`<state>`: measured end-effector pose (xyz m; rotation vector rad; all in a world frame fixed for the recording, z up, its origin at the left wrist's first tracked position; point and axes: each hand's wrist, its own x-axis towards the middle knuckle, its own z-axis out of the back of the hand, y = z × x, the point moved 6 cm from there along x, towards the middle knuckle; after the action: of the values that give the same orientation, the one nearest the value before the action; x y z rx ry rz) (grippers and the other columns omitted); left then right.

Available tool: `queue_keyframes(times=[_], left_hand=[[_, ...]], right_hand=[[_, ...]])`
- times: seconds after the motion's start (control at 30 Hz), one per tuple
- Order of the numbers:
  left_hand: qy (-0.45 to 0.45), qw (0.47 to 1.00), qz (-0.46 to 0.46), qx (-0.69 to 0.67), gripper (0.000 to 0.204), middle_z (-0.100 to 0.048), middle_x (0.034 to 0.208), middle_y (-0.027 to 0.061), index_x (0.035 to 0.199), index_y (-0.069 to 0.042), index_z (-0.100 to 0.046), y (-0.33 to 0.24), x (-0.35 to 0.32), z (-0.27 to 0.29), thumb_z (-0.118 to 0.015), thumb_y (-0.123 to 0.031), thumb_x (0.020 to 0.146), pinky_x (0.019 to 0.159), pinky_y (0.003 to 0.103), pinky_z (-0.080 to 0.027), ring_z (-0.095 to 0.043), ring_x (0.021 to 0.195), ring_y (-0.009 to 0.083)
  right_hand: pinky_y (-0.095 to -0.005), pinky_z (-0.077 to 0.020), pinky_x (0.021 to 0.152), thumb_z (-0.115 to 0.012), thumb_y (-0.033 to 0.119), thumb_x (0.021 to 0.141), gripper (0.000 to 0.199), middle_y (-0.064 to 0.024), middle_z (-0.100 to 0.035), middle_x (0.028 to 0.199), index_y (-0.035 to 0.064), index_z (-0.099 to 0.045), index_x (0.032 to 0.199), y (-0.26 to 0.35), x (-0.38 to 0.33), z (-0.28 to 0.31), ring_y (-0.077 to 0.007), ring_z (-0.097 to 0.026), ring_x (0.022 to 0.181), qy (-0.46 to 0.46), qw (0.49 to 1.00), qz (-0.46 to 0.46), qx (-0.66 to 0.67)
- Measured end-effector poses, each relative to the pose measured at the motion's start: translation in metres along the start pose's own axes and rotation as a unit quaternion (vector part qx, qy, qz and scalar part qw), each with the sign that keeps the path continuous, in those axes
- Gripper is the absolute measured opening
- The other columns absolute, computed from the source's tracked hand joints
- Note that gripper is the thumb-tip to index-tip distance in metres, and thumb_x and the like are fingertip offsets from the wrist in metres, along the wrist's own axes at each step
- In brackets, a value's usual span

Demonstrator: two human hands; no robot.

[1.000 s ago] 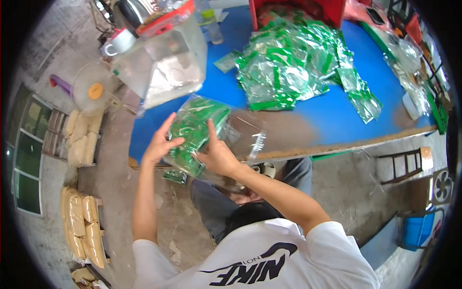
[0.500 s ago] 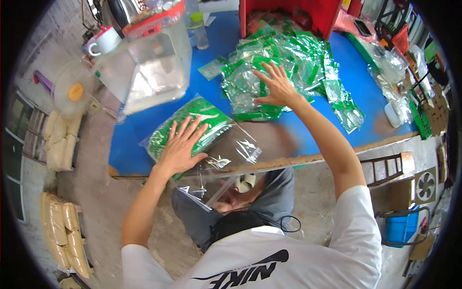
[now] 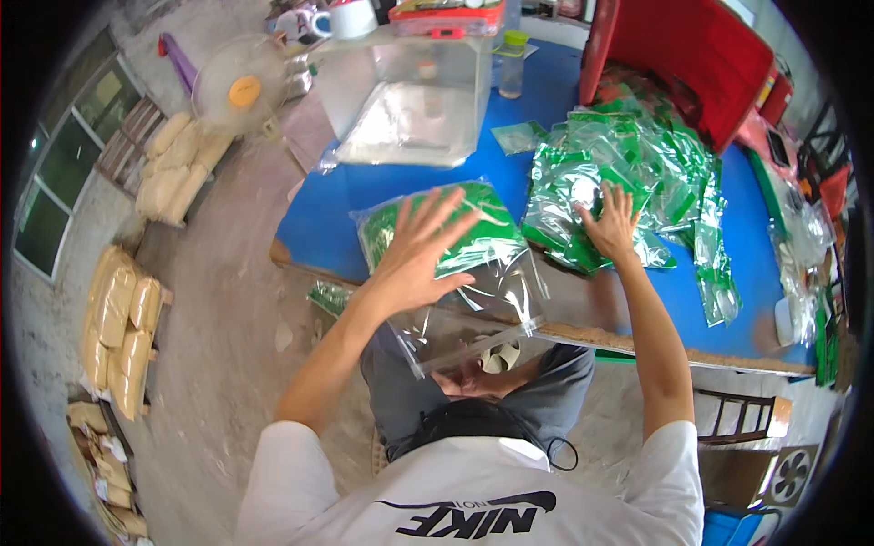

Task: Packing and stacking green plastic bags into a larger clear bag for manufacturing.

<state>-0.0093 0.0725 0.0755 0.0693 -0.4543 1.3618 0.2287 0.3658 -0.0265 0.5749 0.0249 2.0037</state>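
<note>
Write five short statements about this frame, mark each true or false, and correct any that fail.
1. The left hand is over a clear plastic bag with green contents. True.
2. The right hand is at the pile of green-and-clear packets. True.
3. Both hands are clenched into fists. False: both are open.
4. A bottle with a yellow-green lid stands between the clear container and the red box. True.
5. The tabletop is plain white. False: it is mostly blue.
</note>
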Motion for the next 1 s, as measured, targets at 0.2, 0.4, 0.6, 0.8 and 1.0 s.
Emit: queue_keyframes(times=[0.2,0.4,0.6,0.8,1.0], left_hand=[[-0.328,0.838,0.365,-0.239,0.104,-0.041,0.145,0.0204,0.156,-0.005,-0.023,-0.037,-0.17,-0.027,-0.087,-0.026,0.076,0.112,0.045,-0.033,-0.041,0.134,0.0308],[-0.355,0.657,0.473,-0.467,0.049,-0.069,0.086,0.0079,0.132,0.001,-0.048,-0.037,-0.216,-0.083,-0.072,0.004,0.089,0.073,0.021,-0.053,-0.066,0.075,0.0105],[-0.37,0.616,0.495,-0.489,0.031,-0.073,0.095,0.0114,0.114,0.0,-0.061,-0.031,-0.249,-0.095,-0.075,0.001,0.087,0.08,0.029,-0.057,-0.07,0.087,0.0156],[-0.399,0.571,0.501,-0.515,0.033,-0.073,0.097,0.0131,0.116,0.002,-0.06,-0.04,-0.256,-0.092,-0.076,-0.002,0.087,0.08,0.028,-0.057,-0.071,0.088,0.0164],[-0.349,0.639,0.489,-0.481,0.048,-0.069,0.121,0.0152,0.13,0.003,-0.054,-0.012,-0.24,-0.078,-0.076,-0.004,0.088,0.096,0.031,-0.054,-0.065,0.115,0.0199]], right_hand=[[-0.0417,-0.0566,0.077,-0.068,0.003,0.089,0.022,-0.0205,-0.07,0.103,0.0005,-0.066,0.111,0.149,-0.124,0.102,-0.0354,-0.07,0.091,0.101,0.907,0.232,0.337],[-0.0415,-0.0543,0.083,-0.074,0.006,0.079,0.029,-0.0142,-0.067,0.107,0.0002,-0.067,0.106,0.255,-0.215,0.051,-0.0343,-0.066,0.097,0.211,0.786,0.395,0.426],[-0.0433,-0.0542,0.072,-0.072,0.005,0.082,0.017,-0.0134,-0.065,0.096,0.0031,-0.068,0.099,0.292,-0.235,0.03,-0.0348,-0.066,0.085,0.268,0.773,0.372,0.439],[-0.0415,-0.0537,0.067,-0.074,0.01,0.083,0.012,-0.0128,-0.066,0.086,0.0047,-0.068,0.092,0.298,-0.242,0.027,-0.0348,-0.067,0.076,0.335,0.767,0.353,0.418],[-0.0422,-0.0541,0.067,-0.074,0.012,0.081,0.012,-0.013,-0.068,0.084,0.0042,-0.068,0.088,0.3,-0.238,0.03,-0.0347,-0.068,0.073,0.363,0.779,0.332,0.388]])
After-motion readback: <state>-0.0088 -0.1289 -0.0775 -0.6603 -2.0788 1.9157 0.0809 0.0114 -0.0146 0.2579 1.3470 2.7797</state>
